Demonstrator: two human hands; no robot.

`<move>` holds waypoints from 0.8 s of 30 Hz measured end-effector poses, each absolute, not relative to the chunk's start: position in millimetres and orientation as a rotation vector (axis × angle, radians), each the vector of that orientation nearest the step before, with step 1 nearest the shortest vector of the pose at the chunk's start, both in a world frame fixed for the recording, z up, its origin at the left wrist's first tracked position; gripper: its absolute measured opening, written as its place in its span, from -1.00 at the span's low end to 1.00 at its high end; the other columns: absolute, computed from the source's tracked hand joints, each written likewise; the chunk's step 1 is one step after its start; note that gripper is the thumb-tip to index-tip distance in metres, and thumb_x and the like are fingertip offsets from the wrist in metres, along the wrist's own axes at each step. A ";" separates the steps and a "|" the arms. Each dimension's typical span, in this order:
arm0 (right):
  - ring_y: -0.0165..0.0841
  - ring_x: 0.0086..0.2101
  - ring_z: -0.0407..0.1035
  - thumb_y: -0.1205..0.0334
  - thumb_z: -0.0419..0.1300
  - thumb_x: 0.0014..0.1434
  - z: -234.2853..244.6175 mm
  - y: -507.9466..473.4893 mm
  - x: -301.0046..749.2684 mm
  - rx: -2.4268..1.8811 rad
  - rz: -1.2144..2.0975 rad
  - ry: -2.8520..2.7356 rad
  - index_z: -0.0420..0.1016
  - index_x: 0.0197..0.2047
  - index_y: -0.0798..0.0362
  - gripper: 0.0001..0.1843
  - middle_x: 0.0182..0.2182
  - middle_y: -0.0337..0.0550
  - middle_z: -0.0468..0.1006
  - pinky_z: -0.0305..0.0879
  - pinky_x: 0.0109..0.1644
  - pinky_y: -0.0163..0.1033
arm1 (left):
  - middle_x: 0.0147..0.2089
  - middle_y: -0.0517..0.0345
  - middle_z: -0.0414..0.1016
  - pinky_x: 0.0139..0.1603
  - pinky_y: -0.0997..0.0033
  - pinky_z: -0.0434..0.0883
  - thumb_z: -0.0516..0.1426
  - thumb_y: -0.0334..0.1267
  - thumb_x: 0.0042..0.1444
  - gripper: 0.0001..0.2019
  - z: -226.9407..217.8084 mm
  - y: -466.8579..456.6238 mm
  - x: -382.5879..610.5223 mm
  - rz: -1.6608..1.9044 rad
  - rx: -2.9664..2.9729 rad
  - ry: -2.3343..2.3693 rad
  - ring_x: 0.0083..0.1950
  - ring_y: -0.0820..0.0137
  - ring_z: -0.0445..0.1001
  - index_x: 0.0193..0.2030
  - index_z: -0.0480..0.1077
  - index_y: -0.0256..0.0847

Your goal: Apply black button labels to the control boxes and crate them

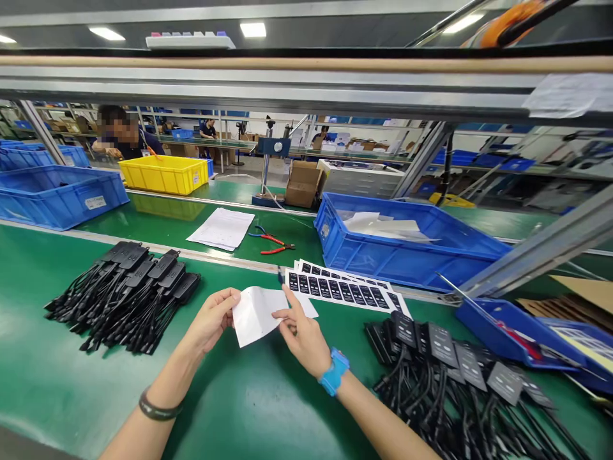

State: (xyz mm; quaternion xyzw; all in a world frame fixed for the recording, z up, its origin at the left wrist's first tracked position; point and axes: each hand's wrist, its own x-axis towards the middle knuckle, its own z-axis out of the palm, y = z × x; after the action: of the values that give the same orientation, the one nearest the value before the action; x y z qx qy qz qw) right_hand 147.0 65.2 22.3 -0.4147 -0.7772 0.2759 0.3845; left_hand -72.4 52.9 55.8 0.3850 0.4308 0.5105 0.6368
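A white backing sheet (253,314), slightly bent, is pinched at its left edge between the thumb and fingers of my left hand (214,317). My right hand (305,335) is at the sheet's right side, its other fingers curled against the paper. A small dark label (281,275) sits at the tip of its raised index finger. Just behind lie printed sheets of black labels (340,291). To the right is a pile of black cabled boxes with labelled faces (443,345); on the left rests another pile of black cabled boxes (138,271), faces plain.
Behind the hands are a stack of papers (223,229), red-handled pliers (272,243) and a blue bin (383,255) holding white sheets. A yellow bin (165,174) and another blue bin (57,195) stand left. A slanted metal post (536,243) rises right. People sit farther back.
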 end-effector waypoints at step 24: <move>0.14 0.04 0.33 0.10 0.29 0.05 114.2 254.9 279.0 -1.307 -0.342 -2.341 -0.04 0.38 0.25 -0.05 0.04 0.26 0.47 0.25 0.08 0.14 | 0.07 -0.04 0.45 0.03 0.21 0.42 -0.01 -0.36 0.27 -0.72 28.6 58.5 -62.1 0.448 2.116 1.962 0.10 0.17 0.42 0.07 0.37 -0.18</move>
State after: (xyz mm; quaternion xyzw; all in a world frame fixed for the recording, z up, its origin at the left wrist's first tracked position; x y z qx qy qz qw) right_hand 279.0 254.9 114.2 -0.4721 -0.8453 -0.1236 0.2176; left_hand -62.1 58.5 28.6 0.7202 0.6677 0.1524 0.1103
